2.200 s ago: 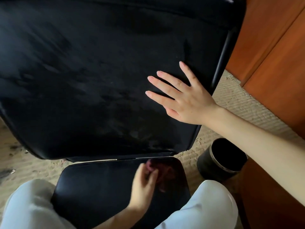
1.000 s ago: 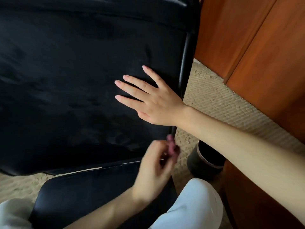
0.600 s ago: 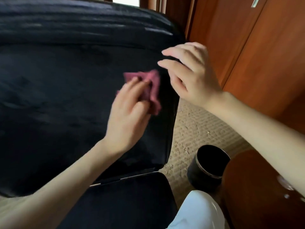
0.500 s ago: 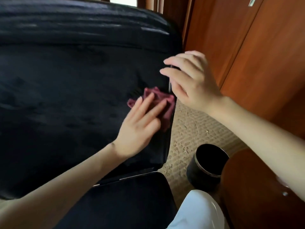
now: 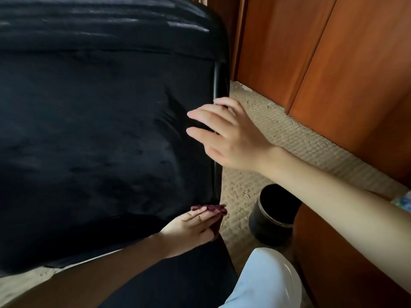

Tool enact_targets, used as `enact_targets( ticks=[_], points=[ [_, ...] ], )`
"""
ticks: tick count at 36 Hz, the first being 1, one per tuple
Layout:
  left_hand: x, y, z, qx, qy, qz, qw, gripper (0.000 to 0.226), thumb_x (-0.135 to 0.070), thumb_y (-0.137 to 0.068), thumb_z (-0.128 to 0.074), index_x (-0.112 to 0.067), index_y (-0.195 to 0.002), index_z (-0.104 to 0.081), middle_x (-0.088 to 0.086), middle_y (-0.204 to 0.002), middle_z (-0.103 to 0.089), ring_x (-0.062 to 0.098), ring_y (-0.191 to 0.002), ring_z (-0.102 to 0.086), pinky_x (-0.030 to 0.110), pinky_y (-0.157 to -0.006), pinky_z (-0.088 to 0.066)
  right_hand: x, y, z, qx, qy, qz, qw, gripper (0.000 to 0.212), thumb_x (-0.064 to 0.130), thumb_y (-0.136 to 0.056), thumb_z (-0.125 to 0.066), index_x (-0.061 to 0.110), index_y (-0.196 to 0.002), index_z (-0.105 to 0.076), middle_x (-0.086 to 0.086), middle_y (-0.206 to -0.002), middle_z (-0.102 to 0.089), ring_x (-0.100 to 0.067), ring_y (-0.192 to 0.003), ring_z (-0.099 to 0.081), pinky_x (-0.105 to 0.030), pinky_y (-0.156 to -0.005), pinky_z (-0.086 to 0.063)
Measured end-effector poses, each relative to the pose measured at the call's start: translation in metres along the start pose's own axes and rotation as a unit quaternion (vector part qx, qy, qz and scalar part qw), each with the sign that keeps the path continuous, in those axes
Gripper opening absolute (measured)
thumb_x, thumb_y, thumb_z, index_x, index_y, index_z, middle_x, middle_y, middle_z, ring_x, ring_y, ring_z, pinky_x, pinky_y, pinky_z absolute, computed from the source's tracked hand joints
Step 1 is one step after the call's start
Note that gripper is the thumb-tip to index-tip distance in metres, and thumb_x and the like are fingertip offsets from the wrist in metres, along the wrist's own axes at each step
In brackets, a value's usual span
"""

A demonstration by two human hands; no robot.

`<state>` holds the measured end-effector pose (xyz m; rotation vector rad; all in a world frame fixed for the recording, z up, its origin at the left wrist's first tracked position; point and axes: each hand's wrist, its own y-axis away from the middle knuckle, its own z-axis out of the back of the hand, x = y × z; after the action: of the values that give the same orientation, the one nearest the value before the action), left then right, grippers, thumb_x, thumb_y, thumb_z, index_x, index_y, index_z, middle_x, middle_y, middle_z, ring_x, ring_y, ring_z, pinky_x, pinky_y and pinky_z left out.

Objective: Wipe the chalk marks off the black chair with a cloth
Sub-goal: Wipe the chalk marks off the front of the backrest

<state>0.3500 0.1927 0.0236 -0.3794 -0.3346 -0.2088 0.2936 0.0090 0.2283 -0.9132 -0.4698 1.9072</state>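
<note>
The black chair (image 5: 93,134) fills the left of the head view, its padded back facing me and its dark metal frame running down the right edge. My left hand (image 5: 191,227) presses a small dark red cloth (image 5: 213,210) against the lower right corner of the chair back. My right hand (image 5: 231,138) rests on the right frame at mid height, fingers spread over the padding and holding nothing. No clear chalk marks show; faint grey smudges lie across the padding.
A black round bin (image 5: 273,214) stands on the beige carpet (image 5: 278,134) just right of the chair. Wooden cabinet doors (image 5: 333,63) line the right side. A rounded wooden surface (image 5: 333,274) and my light trouser knee (image 5: 266,283) are at the lower right.
My left hand has swept the cloth down the right edge of the chair back to its lower corner. My right hand has dropped lower on the frame and spread its fingers.
</note>
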Motion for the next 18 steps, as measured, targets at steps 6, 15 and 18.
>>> enact_targets(
  ticks=[6, 15, 18],
  points=[
    [-0.020, -0.007, -0.019, 0.323, -0.032, 0.007, 0.946, 0.053, -0.026, -0.066, -0.079, -0.010, -0.112, -0.059, 0.016, -0.128, -0.060, 0.022, -0.132, -0.046, 0.032, -0.113, -0.019, 0.012, 0.010, -0.001, 0.024, -0.009, -0.008, 1.000, 0.026, 0.003, -0.080, -0.053, 0.008, -0.098, -0.072, -0.013, -0.117, -0.066, -0.029, -0.110, -0.060, -0.048, -0.098, -0.040],
    [-0.045, -0.022, 0.036, 0.158, 0.109, 0.081, 0.978, 0.058, -0.028, -0.041, -0.081, -0.023, -0.087, -0.047, -0.011, -0.063, -0.056, 0.011, -0.058, -0.056, 0.020, -0.069, -0.051, 0.011, 0.013, -0.002, 0.034, 0.006, 0.004, 0.999, 0.025, 0.007, -0.082, -0.053, 0.012, -0.099, -0.071, -0.011, -0.119, -0.065, -0.028, -0.111, -0.059, -0.047, -0.100, -0.038],
    [-0.034, -0.031, 0.080, 0.043, 0.173, 0.149, 0.973, 0.053, -0.020, -0.053, -0.079, -0.022, -0.086, -0.037, -0.008, -0.066, -0.053, 0.014, -0.058, -0.053, 0.023, -0.061, -0.045, 0.010, 0.009, -0.001, 0.017, 0.002, 0.013, 1.000, 0.024, 0.005, -0.081, -0.052, 0.011, -0.095, -0.071, -0.011, -0.114, -0.067, -0.029, -0.106, -0.061, -0.046, -0.096, -0.041]
  ],
)
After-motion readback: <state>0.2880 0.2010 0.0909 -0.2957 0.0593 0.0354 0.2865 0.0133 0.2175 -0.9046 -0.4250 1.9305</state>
